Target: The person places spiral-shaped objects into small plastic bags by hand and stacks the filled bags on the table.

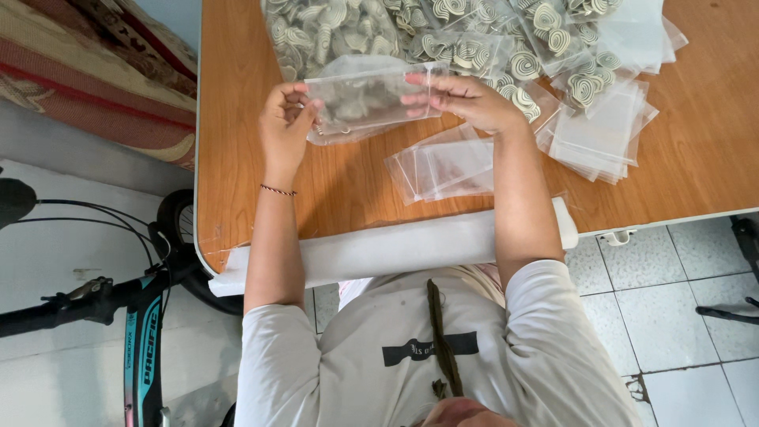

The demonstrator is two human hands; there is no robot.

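Observation:
Both hands hold one small clear plastic zip bag (pixel 365 99) just above the wooden table (pixel 696 119). My left hand (pixel 285 122) pinches its left end. The fingers of my right hand (pixel 466 99) grip its right top edge. Pale spiral-patterned pieces show inside the bag. Beyond it lies a heap of the same spiral pieces (pixel 332 32), some loose and some in filled bags (pixel 553 47).
Empty clear bags lie flat under my right wrist (pixel 443 166) and in a stack at the right (pixel 605 130). A white foam strip (pixel 395 249) runs along the table's near edge. A bicycle (pixel 134 300) stands at the left on the tiled floor.

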